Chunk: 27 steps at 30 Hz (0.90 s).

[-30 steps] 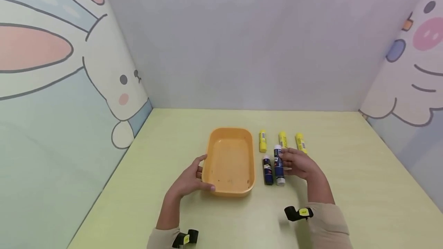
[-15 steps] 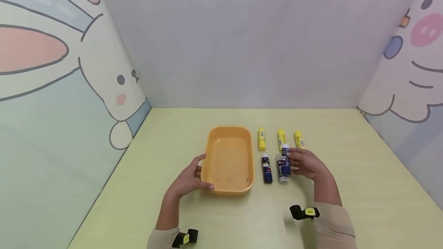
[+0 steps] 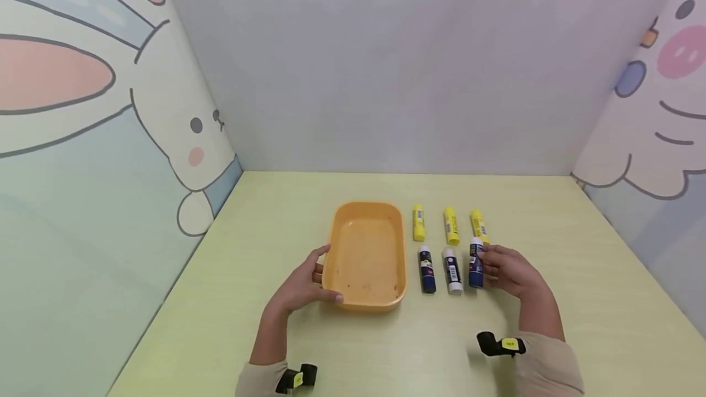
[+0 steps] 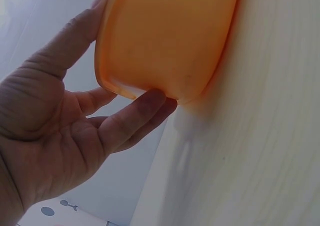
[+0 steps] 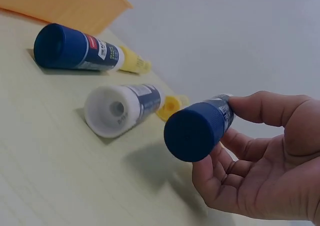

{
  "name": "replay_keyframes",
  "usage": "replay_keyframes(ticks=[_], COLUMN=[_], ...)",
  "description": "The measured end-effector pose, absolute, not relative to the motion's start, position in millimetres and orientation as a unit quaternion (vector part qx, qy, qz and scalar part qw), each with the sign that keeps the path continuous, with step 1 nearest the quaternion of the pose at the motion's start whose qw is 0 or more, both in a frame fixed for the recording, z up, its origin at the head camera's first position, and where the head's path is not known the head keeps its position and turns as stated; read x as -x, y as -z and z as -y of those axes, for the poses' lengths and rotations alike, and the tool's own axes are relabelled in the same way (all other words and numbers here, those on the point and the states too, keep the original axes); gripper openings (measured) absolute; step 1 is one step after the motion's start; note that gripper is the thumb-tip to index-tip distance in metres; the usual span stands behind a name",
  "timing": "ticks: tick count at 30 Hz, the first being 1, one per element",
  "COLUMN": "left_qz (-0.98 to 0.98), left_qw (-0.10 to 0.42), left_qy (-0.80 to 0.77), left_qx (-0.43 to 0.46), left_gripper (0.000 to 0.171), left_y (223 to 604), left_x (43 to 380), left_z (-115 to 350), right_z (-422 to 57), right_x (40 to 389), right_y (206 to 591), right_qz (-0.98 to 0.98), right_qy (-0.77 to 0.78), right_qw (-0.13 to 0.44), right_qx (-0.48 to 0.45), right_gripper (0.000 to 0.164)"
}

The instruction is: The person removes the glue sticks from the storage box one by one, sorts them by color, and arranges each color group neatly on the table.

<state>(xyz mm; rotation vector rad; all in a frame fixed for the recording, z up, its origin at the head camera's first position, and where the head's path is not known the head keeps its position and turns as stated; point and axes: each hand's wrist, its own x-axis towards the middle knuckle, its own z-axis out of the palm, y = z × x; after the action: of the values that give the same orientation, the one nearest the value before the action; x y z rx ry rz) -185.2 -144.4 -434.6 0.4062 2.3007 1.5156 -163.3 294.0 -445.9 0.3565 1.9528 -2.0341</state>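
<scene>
My left hand [image 3: 303, 287] grips the near-left corner of a shallow orange tray [image 3: 401, 256], thumb on the near rim and fingers along the left side. My right hand [image 3: 513, 269] pinches a dark blue glue stick [image 3: 476, 264] between thumb and fingers. In the right wrist view this glue stick [image 5: 192, 131] hangs slightly above the table, over its shadow. To its left lie a blue glue stick with white ends [image 3: 453, 270] and another dark blue glue stick [image 3: 427, 269]. Behind them lie a left yellow glue stick [image 3: 418, 223], a middle one [image 3: 451, 226] and a right one [image 3: 478, 225].
The pale yellow table [image 3: 386, 354] meets a grey back wall [image 3: 408, 78]. Side walls carry a rabbit drawing [image 3: 182, 127] on the left and a pig drawing [image 3: 662, 109] on the right.
My right hand has moved right, carrying the dark blue glue stick away from above the white-ended one, which now shows fully. My left hand keeps its place on the tray.
</scene>
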Motion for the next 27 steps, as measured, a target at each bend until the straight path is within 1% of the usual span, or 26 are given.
replay_keyframes(ticks=[7,12,27], left_qz=[-0.815,-0.817,-0.827], left_qw=[0.176,0.173,0.17], left_qy=[-0.534,-0.532,-0.521], left_qx=[-0.14,-0.139,-0.123], left_gripper=[0.107,0.107,0.108], left_y=[435,434,428], left_x=[183,181,179], left_z=[142,142,140], right_z=[-310,-313,-309], right_x=[154,152,155], right_y=[448,445,448], right_qz=[-0.715,-0.733,-0.779], right_qy=[0.667,0.64,0.575], right_qw=[0.141,0.138,0.115], right_qx=[-0.155,-0.182,-0.222], right_gripper=[0.064,0.066,0.065])
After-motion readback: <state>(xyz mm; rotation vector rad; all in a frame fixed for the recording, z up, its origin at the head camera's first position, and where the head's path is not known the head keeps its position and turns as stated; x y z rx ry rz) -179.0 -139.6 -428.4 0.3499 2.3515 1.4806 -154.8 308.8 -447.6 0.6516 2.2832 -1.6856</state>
